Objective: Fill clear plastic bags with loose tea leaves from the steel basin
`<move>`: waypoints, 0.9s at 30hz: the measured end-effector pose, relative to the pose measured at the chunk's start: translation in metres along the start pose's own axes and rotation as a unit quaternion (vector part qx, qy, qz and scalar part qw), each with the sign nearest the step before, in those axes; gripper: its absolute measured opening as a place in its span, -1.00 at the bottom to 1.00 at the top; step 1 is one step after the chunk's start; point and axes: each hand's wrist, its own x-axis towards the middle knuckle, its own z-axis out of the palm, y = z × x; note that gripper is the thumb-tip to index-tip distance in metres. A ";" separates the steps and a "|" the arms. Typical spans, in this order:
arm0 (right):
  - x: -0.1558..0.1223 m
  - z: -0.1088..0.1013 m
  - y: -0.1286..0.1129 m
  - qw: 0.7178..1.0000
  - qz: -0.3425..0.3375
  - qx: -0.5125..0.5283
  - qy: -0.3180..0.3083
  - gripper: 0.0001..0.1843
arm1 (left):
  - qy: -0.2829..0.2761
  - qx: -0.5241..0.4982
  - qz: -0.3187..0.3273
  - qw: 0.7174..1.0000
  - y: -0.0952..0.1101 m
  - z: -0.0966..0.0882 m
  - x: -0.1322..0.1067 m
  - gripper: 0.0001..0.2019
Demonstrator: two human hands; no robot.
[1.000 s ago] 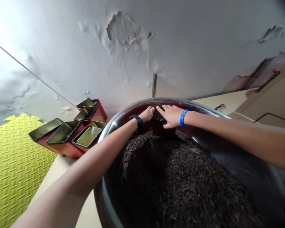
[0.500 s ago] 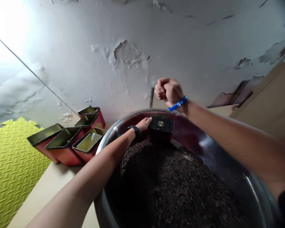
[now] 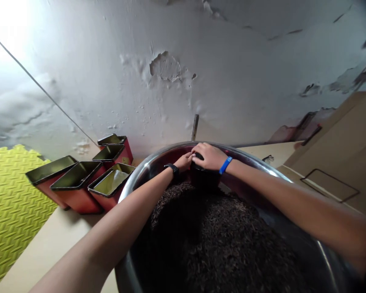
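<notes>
Right hand (image 3: pixel 209 157) closed in a firm grip over the top of a dark rectangular block (image 3: pixel 205 178), its fingers curled down the far side, while the fingertips of the left hand (image 3: pixel 184 161) reached the block's left edge and met the right hand; whether the left grip had closed on the block, I could not tell. Most of the block's top lay hidden under the hands, and its visible sides were matte and nearly black. It sat upright at the far side of a large stainless steel bowl (image 3: pixel 142 181), just inside the rim, with its lower part resting against a deep heap of dark, loose tea-like leaves (image 3: pixel 213 244) that filled the bowl. The bowl's polished wall reflected a deep red. A black watch (image 3: pixel 171 169) circled the left wrist and a blue wristband (image 3: pixel 225 165) the right. Beyond the bowl, five red rectangular tins (image 3: pixel 76 188) with gold-coloured linings stood open in a cluster on a cream worktop (image 3: pixel 49 244), beside a yellow-green foam mat (image 3: pixel 15 203). Behind them rose a white wall (image 3: pixel 79 61) with blistered, peeling paint.
</notes>
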 end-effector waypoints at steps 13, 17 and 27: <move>-0.069 -0.061 -0.021 0.950 0.067 -0.304 0.031 -0.11 | 0.093 0.090 0.191 0.973 0.094 0.000 -0.030 -0.67; -0.104 -0.136 -0.060 0.920 0.043 -0.357 0.156 -0.14 | 0.105 0.070 0.345 0.930 0.180 0.018 -0.036 -0.67; -0.168 -0.207 0.026 0.806 0.350 -0.450 0.161 -0.27 | -0.034 0.261 0.350 0.899 0.241 0.181 0.050 -0.56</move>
